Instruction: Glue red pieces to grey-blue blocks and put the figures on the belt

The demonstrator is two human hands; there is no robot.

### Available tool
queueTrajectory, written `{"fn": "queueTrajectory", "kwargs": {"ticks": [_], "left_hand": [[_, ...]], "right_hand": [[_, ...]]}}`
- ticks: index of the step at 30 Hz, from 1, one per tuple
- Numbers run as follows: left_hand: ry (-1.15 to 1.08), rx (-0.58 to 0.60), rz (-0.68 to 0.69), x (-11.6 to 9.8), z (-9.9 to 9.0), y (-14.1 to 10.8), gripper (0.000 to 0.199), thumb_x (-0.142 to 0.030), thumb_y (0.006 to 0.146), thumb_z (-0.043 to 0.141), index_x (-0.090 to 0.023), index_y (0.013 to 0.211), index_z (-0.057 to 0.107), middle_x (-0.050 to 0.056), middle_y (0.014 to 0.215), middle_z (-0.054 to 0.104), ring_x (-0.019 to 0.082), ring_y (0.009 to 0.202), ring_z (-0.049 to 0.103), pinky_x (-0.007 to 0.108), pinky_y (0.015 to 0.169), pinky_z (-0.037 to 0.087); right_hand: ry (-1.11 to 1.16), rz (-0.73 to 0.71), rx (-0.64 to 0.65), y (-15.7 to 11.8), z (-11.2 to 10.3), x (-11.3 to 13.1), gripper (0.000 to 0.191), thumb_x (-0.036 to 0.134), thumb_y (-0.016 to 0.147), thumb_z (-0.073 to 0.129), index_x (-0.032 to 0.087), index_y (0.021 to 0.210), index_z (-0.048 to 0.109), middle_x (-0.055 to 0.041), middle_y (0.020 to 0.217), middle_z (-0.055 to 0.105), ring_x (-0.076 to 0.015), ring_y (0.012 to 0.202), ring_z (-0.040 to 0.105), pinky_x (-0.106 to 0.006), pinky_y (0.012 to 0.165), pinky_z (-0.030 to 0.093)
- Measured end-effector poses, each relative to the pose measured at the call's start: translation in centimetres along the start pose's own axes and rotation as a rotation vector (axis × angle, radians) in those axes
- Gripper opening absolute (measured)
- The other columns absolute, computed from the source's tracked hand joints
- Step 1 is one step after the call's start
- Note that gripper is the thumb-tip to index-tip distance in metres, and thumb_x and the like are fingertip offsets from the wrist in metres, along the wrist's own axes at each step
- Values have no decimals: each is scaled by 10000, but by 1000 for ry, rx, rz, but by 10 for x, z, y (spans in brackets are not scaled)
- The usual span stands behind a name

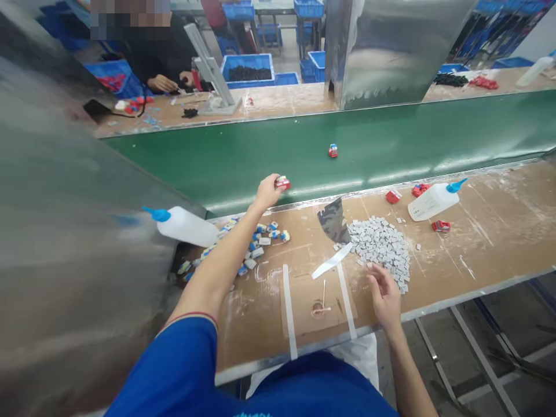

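Grip Clamped on a Red Toy

The left hand [268, 191] pinches a red toy [282, 183] at the near edge of the green belt [243, 150]. The right hand [385, 292] curls its fingers by the near side of the gray pieces [382, 246] on the table [490, 231]; whether they grip a piece, I cannot tell. Farther right, a small red car [332, 150] sits on the belt.

Place: factory assembly line, as I see it
Belt: green belt [269, 147] running between work benches [499, 214]
Stock: blue bins [247, 69], piled small parts [380, 246]
Staff: a co-worker [156, 52] across the belt
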State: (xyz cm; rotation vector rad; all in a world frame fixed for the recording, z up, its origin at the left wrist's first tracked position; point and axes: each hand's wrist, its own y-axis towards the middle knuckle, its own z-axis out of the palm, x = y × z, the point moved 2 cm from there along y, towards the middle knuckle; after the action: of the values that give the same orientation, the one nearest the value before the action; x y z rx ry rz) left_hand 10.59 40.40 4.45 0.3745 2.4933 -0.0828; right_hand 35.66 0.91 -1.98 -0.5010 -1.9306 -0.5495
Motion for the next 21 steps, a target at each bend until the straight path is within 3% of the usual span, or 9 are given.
{"fn": "queueTrajectory", "kwargs": {"ticks": [2,5,8,11,14,16,19,21], "left_hand": [[35,-32,-14,2,7,53,462,-154,952,615,-73,1407,603,207,1466,654,306,1333,591,437,1226,408],[78,-57,-34,6,14,112,502,-163,968,589,-55,1457,560,234,1540,587,330,1385,531,465,1249,353],[96,-29,-58,11,17,148,476,-188,947,628,-73,1407,593,209,1478,638,318,1334,540,447,1216,374],[85,25,-68,8,12,160,453,-211,924,673,-93,1358,621,165,1360,715,284,1247,589,395,1149,435],[61,72,-30,-9,-3,146,462,-202,925,681,-79,1366,620,171,1343,731,271,1226,630,398,1137,459],[47,95,20,-27,-17,122,453,-230,936,690,-94,1364,632,162,1337,742,265,1224,650,433,1159,456],[36,144,82,-50,-43,56,480,-308,908,740,-108,1339,676,158,1362,754,275,1221,669,417,1149,470],[29,188,97,-57,-62,-9,486,-323,857,795,-152,1306,720,120,1365,770,268,1184,705,365,1086,512]], "right_hand": [[-53,36,-70,-8,0,-20,368,476,1036,618,170,1167,775,-155,1096,835,-274,978,819,-427,854,686],[-126,5,-97,-15,6,-28,332,461,1039,610,195,1065,806,-123,984,838,-270,893,815,-401,782,680],[-188,5,-96,-16,12,-28,310,454,1042,611,219,1028,813,-105,970,842,-270,866,818,-376,727,668],[-230,15,-102,-14,13,-28,330,478,1044,604,227,1016,816,-96,963,846,-269,838,818,-374,711,658],[-239,14,-111,-12,12,-31,396,535,1042,587,217,999,819,-117,992,852,-287,885,823,-385,736,653],[-240,20,-103,-9,11,-35,455,586,1034,573,205,998,819,-133,1001,852,-297,902,820,-393,757,645],[-260,34,-88,-4,7,-41,548,671,1000,549,189,989,810,-153,991,848,-309,883,802,-416,799,623],[-277,37,-90,0,3,-43,564,701,961,548,191,912,785,-146,909,830,-313,829,773,-424,781,598]]}}
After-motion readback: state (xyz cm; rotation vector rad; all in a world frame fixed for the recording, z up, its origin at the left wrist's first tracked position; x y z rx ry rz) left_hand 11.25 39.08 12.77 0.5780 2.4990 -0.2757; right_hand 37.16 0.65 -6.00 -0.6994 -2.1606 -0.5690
